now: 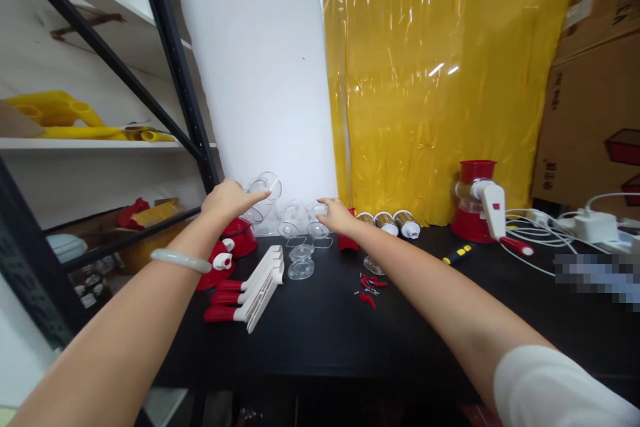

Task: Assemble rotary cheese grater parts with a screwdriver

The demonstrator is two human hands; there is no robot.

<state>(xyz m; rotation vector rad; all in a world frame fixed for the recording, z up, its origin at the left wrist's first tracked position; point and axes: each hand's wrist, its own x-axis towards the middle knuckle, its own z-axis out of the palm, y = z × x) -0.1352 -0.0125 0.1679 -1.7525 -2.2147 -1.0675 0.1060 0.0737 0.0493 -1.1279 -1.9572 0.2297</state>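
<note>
My left hand [228,203] is raised over the back left of the table, its fingers closed on a clear plastic housing [265,188] with round openings. My right hand [337,216] reaches to the back middle, thumb and fingers pinching the edge of a second clear plastic housing [318,229] that stands on the table. Between the hands is another clear housing [288,229]. In front of these lie small clear plastic parts [301,262]. Red bases [242,239] sit below my left hand, near white crank arms with red handles [261,288].
Metal grater drums [386,223] lie at the back, and small red parts with screws [369,288] in the middle. An assembled red-and-white rotary grater [476,207], a screwdriver [457,254] and white cables [543,230] are at right. A black-framed shelf [175,60] borders the left.
</note>
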